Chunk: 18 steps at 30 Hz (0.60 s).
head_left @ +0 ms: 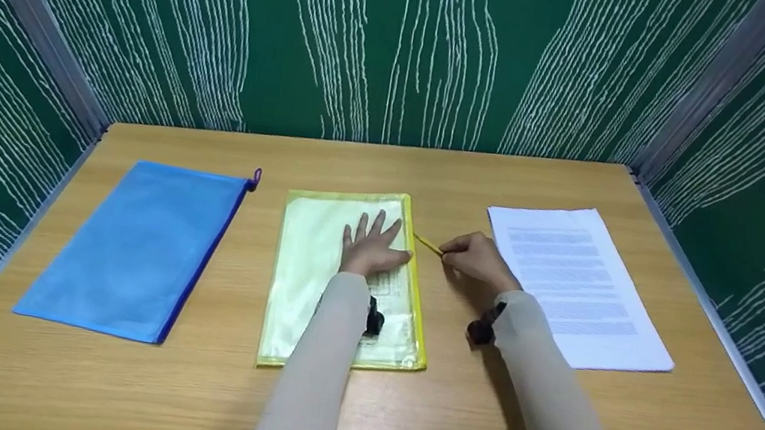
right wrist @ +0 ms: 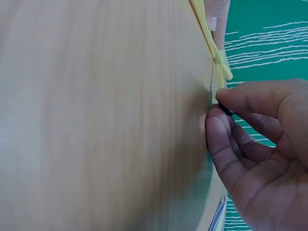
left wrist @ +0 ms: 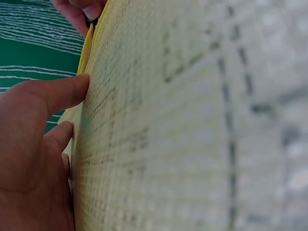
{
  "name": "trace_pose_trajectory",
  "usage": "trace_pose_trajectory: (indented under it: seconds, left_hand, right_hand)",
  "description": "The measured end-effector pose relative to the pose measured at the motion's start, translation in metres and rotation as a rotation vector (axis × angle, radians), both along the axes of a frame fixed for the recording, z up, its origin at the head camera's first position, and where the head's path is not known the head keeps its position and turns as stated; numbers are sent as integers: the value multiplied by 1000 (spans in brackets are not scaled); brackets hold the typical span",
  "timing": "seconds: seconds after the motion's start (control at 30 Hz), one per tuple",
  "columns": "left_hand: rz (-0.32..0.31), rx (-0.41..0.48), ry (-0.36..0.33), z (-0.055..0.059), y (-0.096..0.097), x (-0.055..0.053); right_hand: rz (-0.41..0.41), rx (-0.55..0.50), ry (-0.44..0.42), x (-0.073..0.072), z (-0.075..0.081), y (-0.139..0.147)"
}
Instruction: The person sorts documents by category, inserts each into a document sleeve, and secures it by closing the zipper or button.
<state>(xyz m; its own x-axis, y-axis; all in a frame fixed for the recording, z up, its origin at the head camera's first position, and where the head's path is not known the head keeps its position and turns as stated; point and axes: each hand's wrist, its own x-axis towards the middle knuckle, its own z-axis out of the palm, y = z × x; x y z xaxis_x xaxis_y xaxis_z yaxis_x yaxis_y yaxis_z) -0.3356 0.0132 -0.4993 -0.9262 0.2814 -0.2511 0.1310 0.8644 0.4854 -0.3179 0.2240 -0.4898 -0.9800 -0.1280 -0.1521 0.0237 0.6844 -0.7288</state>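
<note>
A yellow-edged mesh zip pouch (head_left: 302,271) with printed papers inside lies flat in the middle of the table. My left hand (head_left: 371,253) rests on it with fingers spread, its thumb at the zipper edge; the left wrist view shows that thumb (left wrist: 72,91) touching the yellow edge. To the right of the pouch, my right hand (head_left: 480,261) pinches the end of a thin yellow zipper pull (head_left: 430,244) stretched out from that edge. In the right wrist view a small dark piece (right wrist: 225,109) shows between thumb and forefinger; its exact form is partly hidden.
On the left lies a blue zip pouch (head_left: 128,245) with a purple loop at its upper corner. A stack of printed paper (head_left: 571,273) lies on the right, beside my right forearm. Green panels with white lines (head_left: 408,44) border the wooden table (head_left: 188,398).
</note>
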Motion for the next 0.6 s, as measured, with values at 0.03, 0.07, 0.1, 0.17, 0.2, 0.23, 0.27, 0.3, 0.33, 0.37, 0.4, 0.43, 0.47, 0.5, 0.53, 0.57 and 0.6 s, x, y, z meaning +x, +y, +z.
trace_pose_trajectory:
  seconds: [0.03, 0.07, 0.1, 0.17, 0.2, 0.23, 0.27, 0.3, 0.33, 0.37, 0.4, 0.43, 0.47, 0.5, 0.53, 0.57, 0.6]
  left_hand:
    - [0, 3, 0, 0, 0, 0]
    - [-1, 5, 1, -1, 0, -1]
    - [0, 10, -1, -1, 0, -1]
    - [2, 14, 2, 0, 2, -2]
    - [5, 15, 2, 0, 3, -3]
    - [8, 18, 2, 0, 4, -3]
    - [9, 18, 3, 0, 5, -3]
    - [11, 19, 4, 0, 5, -3]
    - [12, 19, 6, 0, 5, -4]
    - [16, 22, 7, 1, 5, -4]
    - [21, 24, 8, 0, 4, -4]
    - [28, 26, 8, 0, 4, -4]
    - [34, 28, 8, 0, 3, -4]
    - [44, 30, 7, 0, 3, -4]
    - [52, 32, 7, 0, 2, -4]
    - [57, 32, 6, 0, 2, -3]
    - [59, 33, 5, -1, 2, -3]
  right_hand:
    - [1, 1, -1, 0, 0, 0]
    - [-2, 1, -2, 0, 0, 0]
    - [-1, 3, -3, 0, 1, 0]
    - [-2, 6, -4, 0, 2, 1]
    - [-4, 7, -5, 0, 3, 1]
    - [-7, 9, -9, 0, 4, 2]
    - [-9, 11, -16, 0, 4, 2]
    - [-10, 14, -22, 0, 5, 2]
    - [-10, 16, -22, 1, 5, 1]
    - [-10, 18, -20, 1, 6, 1]
    - [-10, 23, -17, 2, 6, 1]
    - [-6, 28, -13, 2, 5, 1]
    - [0, 29, -11, 3, 5, 0]
    - [1, 27, -11, 4, 4, 0]
    - [6, 26, -7, 5, 3, 0]
    - [9, 26, -8, 6, 2, 0]
    - [11, 26, -9, 6, 2, -1]
